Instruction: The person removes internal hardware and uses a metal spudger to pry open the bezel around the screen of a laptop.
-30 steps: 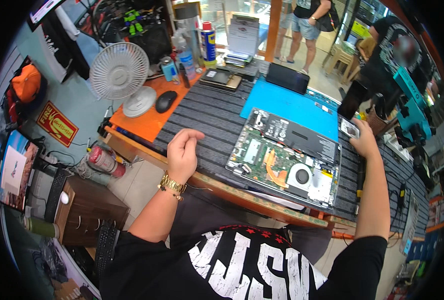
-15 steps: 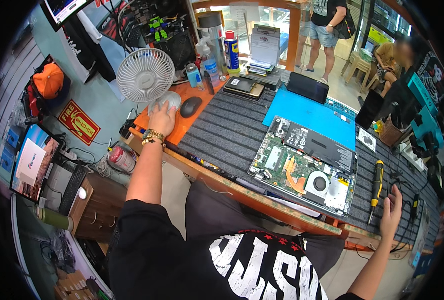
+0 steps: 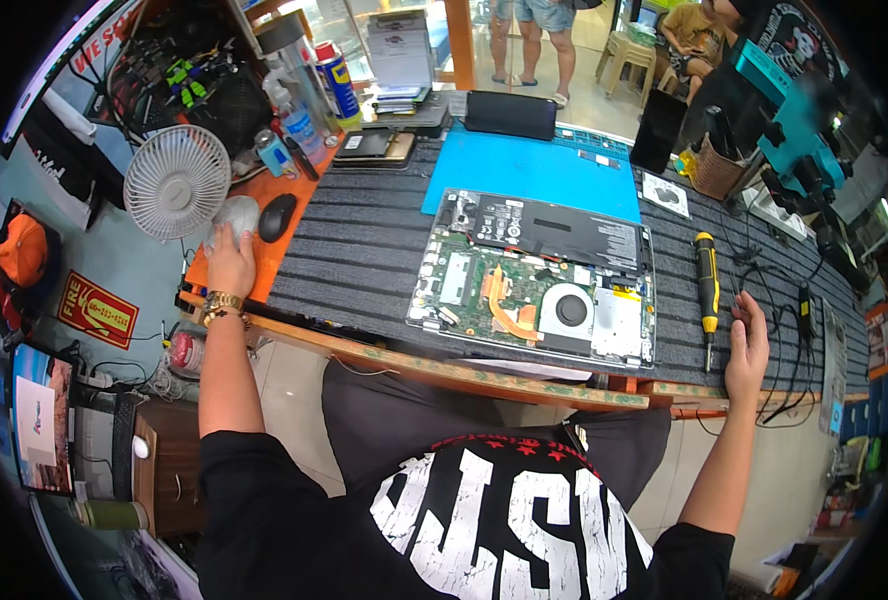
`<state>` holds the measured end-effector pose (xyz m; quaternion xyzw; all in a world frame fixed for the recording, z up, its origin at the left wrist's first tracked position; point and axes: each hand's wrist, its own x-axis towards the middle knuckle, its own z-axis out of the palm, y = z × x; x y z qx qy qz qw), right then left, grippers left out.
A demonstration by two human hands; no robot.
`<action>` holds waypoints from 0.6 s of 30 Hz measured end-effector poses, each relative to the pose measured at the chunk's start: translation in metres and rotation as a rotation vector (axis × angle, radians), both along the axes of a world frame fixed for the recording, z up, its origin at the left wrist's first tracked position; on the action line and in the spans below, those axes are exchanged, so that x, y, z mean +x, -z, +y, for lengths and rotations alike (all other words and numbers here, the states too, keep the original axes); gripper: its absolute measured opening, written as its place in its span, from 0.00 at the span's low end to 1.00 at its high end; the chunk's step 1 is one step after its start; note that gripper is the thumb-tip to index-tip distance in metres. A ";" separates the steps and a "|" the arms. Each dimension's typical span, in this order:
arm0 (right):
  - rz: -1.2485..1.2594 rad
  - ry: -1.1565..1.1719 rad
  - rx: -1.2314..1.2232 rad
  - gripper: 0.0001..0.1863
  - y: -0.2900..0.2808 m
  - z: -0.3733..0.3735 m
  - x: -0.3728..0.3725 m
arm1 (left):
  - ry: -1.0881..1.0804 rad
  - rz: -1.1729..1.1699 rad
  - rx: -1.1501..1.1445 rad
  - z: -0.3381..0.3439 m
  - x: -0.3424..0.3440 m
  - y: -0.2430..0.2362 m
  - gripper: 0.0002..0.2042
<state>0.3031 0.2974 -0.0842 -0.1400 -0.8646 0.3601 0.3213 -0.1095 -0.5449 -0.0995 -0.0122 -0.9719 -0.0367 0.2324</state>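
At the left, my left hand [image 3: 230, 262] lies with fingers stretched over the pale base of a small white desk fan [image 3: 177, 183]. A black computer mouse [image 3: 277, 217] sits just beside it. My right hand [image 3: 748, 345] rests at the right front of the striped grey mat [image 3: 349, 230], fingers loosely extended, holding nothing. To its left lies a yellow-and-black screwdriver [image 3: 706, 285], not touched by the hand. Between my hands is an opened laptop base [image 3: 464, 325], showing a black battery [image 3: 564, 232], a green circuit board, a copper heat pipe [image 3: 497, 305] and a round cooling fan [image 3: 566, 308].
Behind the laptop lies a blue mat [image 3: 524, 170] with a dark phone-like panel [image 3: 511, 115] at its far edge. Bottles and a spray can [image 3: 337, 85] stand at the back left. Black cables [image 3: 779, 320] and a wicker basket [image 3: 716, 170] are at the right. People are beyond the glass.
The view has turned toward the right, so the bench appears shifted left and up. My left hand stays on the fan base; my right hand stays near the screwdriver.
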 end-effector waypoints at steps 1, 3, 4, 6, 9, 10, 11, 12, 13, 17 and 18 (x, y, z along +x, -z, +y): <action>0.002 0.002 0.016 0.26 -0.001 -0.002 0.000 | 0.007 0.012 -0.015 -0.002 -0.002 0.001 0.35; -0.012 0.013 0.038 0.26 -0.005 -0.006 -0.002 | 0.023 0.032 -0.031 -0.008 -0.004 0.002 0.35; -0.017 0.019 0.040 0.26 -0.006 -0.006 -0.001 | 0.029 0.027 -0.029 -0.009 -0.005 0.004 0.35; -0.039 0.008 0.110 0.26 -0.007 -0.008 -0.002 | 0.058 0.025 -0.011 -0.014 -0.007 0.003 0.34; -0.056 0.006 0.141 0.26 -0.009 -0.013 -0.004 | 0.074 0.022 -0.009 -0.019 -0.005 0.002 0.33; -0.068 -0.004 0.165 0.26 -0.010 -0.015 -0.007 | 0.075 0.030 0.003 -0.024 -0.002 0.000 0.33; -0.066 -0.015 0.161 0.26 -0.011 -0.015 -0.009 | 0.064 0.030 -0.001 -0.028 0.000 0.000 0.33; -0.090 -0.018 0.201 0.26 -0.011 -0.016 -0.010 | 0.051 0.021 0.041 -0.030 0.003 -0.003 0.31; -0.110 -0.024 0.243 0.27 -0.011 -0.017 -0.012 | 0.036 0.017 0.084 -0.031 0.006 -0.007 0.30; -0.093 0.020 0.256 0.28 -0.001 -0.008 0.001 | 0.183 0.340 0.172 0.064 0.019 -0.048 0.19; -0.098 0.020 0.255 0.28 -0.001 -0.006 -0.001 | 0.235 0.404 0.247 0.074 0.020 -0.058 0.16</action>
